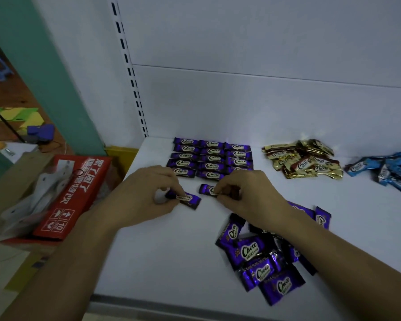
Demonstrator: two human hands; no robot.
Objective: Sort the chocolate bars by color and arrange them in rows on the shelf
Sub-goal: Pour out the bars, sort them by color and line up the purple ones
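Purple Choco bars lie in neat rows [212, 158] at the back of the white shelf [171, 262]. Just in front of them my left hand [146, 193] pinches one purple bar [188, 199], and my right hand [245, 193] pinches another purple bar [206, 189]. Both bars rest on or just above the shelf. A loose heap of purple bars [262, 260] lies under my right forearm near the front edge. Further right sit a heap of gold bars [303, 162] and a heap of blue bars [389, 172].
The shelf's white back panel [264, 100] rises behind the bars, with a slotted upright [130, 72] at the left. Off the shelf's left edge stands a red cardboard box [74, 198] on the floor beside a teal wall.
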